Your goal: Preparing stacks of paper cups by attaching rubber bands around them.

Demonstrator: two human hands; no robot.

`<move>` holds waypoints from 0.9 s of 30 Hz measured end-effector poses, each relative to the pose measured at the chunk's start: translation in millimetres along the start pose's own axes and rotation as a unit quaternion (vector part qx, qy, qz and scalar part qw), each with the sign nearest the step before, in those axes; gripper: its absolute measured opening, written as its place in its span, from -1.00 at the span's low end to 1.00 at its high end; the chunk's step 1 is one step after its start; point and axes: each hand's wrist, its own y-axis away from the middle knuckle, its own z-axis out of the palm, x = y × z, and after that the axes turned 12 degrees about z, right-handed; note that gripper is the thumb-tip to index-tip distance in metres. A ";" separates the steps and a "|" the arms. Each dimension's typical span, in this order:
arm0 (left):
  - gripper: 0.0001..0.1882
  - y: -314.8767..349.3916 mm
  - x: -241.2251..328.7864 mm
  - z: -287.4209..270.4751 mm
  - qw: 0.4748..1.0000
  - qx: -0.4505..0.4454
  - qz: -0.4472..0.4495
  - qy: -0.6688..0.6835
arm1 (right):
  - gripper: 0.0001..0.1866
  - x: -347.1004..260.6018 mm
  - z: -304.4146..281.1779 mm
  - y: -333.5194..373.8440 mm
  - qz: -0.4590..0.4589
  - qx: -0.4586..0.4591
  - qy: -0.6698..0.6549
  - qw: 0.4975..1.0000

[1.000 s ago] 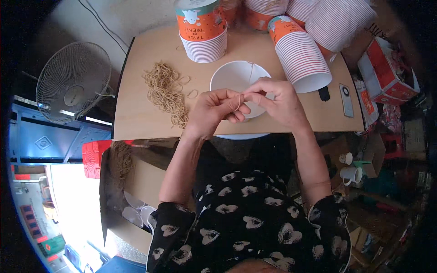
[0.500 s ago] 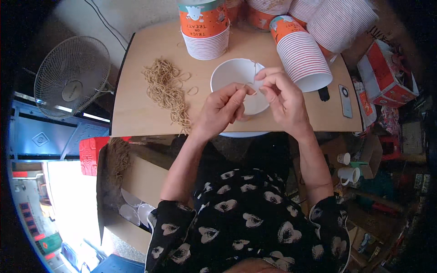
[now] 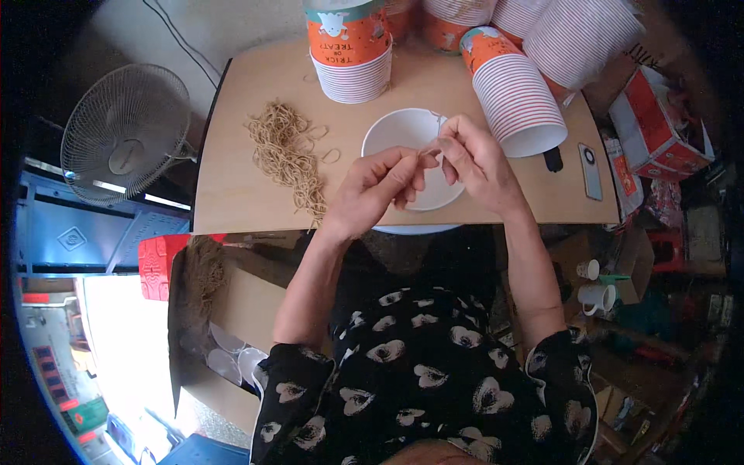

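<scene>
**Bucket (image 3: 387, 136) placed under the fingertips, its rim strand (image 3: 441, 121) nearer the right hand (image 3: 480, 172)**

Along the left side of the table (image 3: 221, 186), a tangled pile of cord (image 3: 283, 143) is spread lengthwise down to the front edge, with one loose loop (image 3: 331, 156) at its right. Near the far edge, a tall stack of buckets (image 3: 350, 50) is stood on end. The left hand (image 3: 370, 190) is held over the bucket's left side, thumb and forefinger pinched on what seems to be a short end of cord (image 3: 425, 154). The bucket is set just in from the front edge, about midway between left and right, its round mouth turned up, so no long axis is shown. The strand is seen at the far right of its rim, beyond the pinch and just beside the right hand. That hand is bent inward over the rim, fingertips close against the left one's; whether anything is gripped there cannot be told. Farther right, a second stack (image 3: 515, 93) is laid on its side, long axis slanted toward the front right corner. By the right edge, a phone (image 3: 590, 172) is laid flat.
</scene>
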 end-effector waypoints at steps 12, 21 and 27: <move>-0.81 -0.3 2.9 8.2 0.994 0.065 -0.026 -0.086 | -0.82 12.9 0.8 -10.2 -0.072 0.008 -0.055 0.996; -0.90 1.2 -16.5 17.0 0.967 0.142 0.087 -0.195 | -0.88 8.5 -1.2 -12.8 0.049 -0.027 -0.123 0.991; -0.93 2.0 -31.0 11.2 0.910 0.153 0.211 -0.323 | -0.88 7.9 7.5 -13.1 0.092 -0.008 -0.125 0.988</move>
